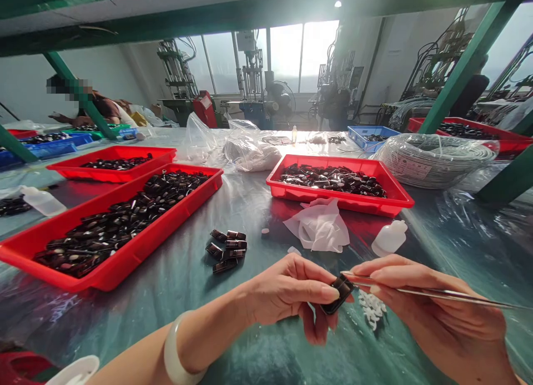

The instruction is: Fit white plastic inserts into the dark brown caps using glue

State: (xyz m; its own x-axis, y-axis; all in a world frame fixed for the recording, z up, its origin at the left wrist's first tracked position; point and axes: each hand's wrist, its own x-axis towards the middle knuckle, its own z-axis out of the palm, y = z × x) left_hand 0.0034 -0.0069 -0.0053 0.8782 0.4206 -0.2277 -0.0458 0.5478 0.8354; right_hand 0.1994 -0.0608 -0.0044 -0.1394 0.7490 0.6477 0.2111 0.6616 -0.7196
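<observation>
Between the thumb and fingers of my left hand [291, 296] is a small black glossy part [338, 294]. My right hand [437, 307] grips metal tweezers [433, 292], whose tips meet the upper right edge of that part. Under and beside my right fingers lies a heap of small white pieces [372, 308]. Several more black parts [227, 251] are grouped on the table to the left of my hands. A crumpled white cloth [320, 225] and a white plastic bottle [389, 238] stand beyond my hands.
Red trays [166, 225] [393, 203] full of black parts flank the middle. A bagged cable coil [435, 160] sits at right, a clear plastic bag [250, 149] farther back. Green shelf posts [466, 69] frame the bench. A person [100, 105] leans at the far left.
</observation>
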